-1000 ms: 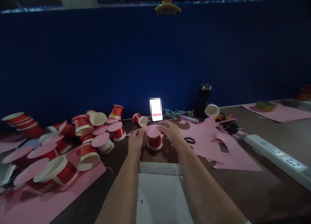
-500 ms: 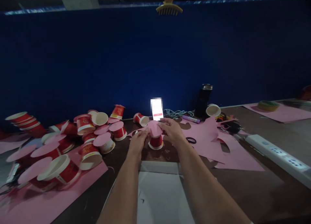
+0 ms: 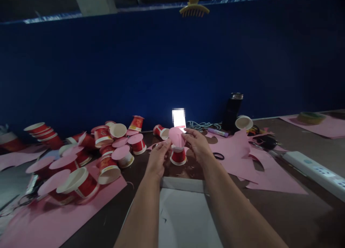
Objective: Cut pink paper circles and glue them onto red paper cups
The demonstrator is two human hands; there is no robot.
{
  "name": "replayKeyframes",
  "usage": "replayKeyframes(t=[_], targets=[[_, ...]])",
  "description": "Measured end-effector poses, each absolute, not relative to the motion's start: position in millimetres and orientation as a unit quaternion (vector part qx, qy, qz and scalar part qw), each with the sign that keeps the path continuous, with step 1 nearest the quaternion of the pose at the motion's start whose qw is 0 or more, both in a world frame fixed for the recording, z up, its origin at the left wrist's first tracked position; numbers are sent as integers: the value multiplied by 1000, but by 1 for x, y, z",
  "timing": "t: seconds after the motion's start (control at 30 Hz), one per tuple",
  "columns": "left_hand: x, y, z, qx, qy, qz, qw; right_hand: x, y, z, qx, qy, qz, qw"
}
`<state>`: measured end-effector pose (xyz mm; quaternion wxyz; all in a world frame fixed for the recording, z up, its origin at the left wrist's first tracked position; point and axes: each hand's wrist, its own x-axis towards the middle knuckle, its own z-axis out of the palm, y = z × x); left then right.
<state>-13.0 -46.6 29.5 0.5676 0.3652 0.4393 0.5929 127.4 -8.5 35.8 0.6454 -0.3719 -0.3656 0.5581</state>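
Note:
A round pink paper disc (image 3: 176, 136) is between my two hands, tilted up over a red paper cup (image 3: 178, 157) that stands upside down on the table. Part of the cup's pale base shows below the disc's lower edge. My left hand (image 3: 158, 157) is closed, its thumb and fingertips at the disc's left edge. On the opposite edge, my right hand (image 3: 198, 144) pinches the paper near the top. Just behind the disc, a lit phone screen (image 3: 179, 118) leans against the blue partition.
Many red cups (image 3: 108, 166), several topped with pink discs, crowd the left side. Cut pink sheets (image 3: 234, 156), a purple glue stick (image 3: 217, 132), a black ring (image 3: 218, 156), a dark bottle (image 3: 233, 111) and a white power strip (image 3: 314, 169) lie right. A white box lid (image 3: 185, 215) sits in front.
The disc has tipped up more steeply, baring the cup's pale base. Both hands stay on its edges. The whole view has shifted slightly, with things appearing farther right.

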Motion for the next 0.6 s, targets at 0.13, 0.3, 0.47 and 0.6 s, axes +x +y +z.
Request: replayKeyframes(t=[0.13, 0.3, 0.47, 0.6], targets=[[-14, -48, 32, 358, 379, 588, 618, 128, -7, 35, -387, -376, 553, 635], [-15, -45, 25, 383, 391, 566, 617, 128, -9, 35, -389, -385, 555, 626], [-18, -41, 19, 391, 410, 566, 599, 130, -12, 37, -402, -411, 556, 601], [-18, -41, 19, 392, 408, 553, 612, 131, -14, 39, -427, -434, 534, 587]])
